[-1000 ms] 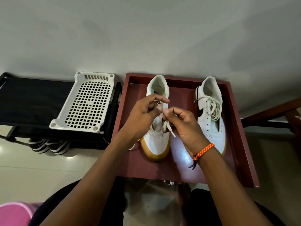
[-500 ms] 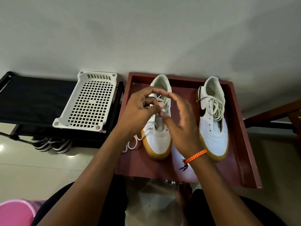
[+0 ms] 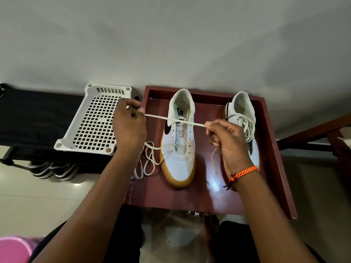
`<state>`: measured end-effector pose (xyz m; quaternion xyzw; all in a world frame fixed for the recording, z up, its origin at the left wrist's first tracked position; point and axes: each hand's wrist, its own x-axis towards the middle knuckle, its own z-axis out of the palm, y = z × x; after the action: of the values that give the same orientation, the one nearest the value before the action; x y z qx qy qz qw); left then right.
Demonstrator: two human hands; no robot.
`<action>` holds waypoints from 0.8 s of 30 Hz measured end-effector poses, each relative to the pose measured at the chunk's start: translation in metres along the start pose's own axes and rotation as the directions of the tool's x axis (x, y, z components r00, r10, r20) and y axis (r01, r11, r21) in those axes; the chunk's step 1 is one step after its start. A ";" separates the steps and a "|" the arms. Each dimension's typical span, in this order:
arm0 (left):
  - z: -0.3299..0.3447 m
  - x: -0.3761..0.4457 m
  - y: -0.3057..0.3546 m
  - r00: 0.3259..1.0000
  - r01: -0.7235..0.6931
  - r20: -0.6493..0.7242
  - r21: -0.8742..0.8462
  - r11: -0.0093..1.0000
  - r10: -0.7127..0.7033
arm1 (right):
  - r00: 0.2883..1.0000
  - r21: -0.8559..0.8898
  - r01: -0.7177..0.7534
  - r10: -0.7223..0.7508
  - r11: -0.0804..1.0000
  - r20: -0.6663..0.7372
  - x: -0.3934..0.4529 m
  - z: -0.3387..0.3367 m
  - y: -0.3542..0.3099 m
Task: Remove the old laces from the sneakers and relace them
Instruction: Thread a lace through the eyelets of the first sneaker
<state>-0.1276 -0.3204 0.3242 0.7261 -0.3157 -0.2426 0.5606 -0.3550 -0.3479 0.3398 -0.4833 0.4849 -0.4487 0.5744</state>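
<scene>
Two white sneakers with gum soles stand toe-towards-me in a dark red tray (image 3: pixel 269 149). The left sneaker (image 3: pixel 179 149) has nearly all its eyelets bare; its cream lace (image 3: pixel 174 120) runs taut across it between my hands. My left hand (image 3: pixel 129 128) pinches one part of the lace over the tray's left rim. My right hand (image 3: pixel 226 141) grips the other part, and a short end hangs below it. More lace lies looped at the shoe's left side, still threaded near the toe. The right sneaker (image 3: pixel 245 118) keeps its lace, partly hidden behind my right hand.
A white perforated plastic basket (image 3: pixel 91 122) rests on a black rack (image 3: pixel 34 118) left of the tray, with striped shoes (image 3: pixel 53 169) beneath. A brown wooden frame (image 3: pixel 322 133) stands at right. A pink object (image 3: pixel 13 249) sits bottom left. Pale wall behind.
My hands were together over the left sneaker's eyelets; now they have moved apart, left hand leftward and right hand rightward, drawing the lace out taut across the shoe.
</scene>
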 end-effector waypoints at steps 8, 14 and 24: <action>-0.003 0.004 0.003 0.992 0.038 -0.126 0.057 0.998 -0.030 | 0.929 -0.887 -0.118 -0.267 0.447 -0.258 -0.008 -0.008 0.023; 0.006 -0.017 0.023 0.862 -0.062 0.491 -0.137 0.989 0.122 | 0.947 -0.518 0.293 -0.318 0.803 0.043 -0.010 0.016 0.018; -0.003 0.002 0.004 0.999 0.000 0.048 0.073 0.997 -0.003 | 0.996 -0.230 0.035 -0.015 0.973 0.084 0.002 -0.010 0.008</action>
<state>-0.1243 -0.3207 0.3289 0.7402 -0.3373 -0.2488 0.5258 -0.3640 -0.3498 0.3310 -0.5710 0.5037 -0.3762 0.5279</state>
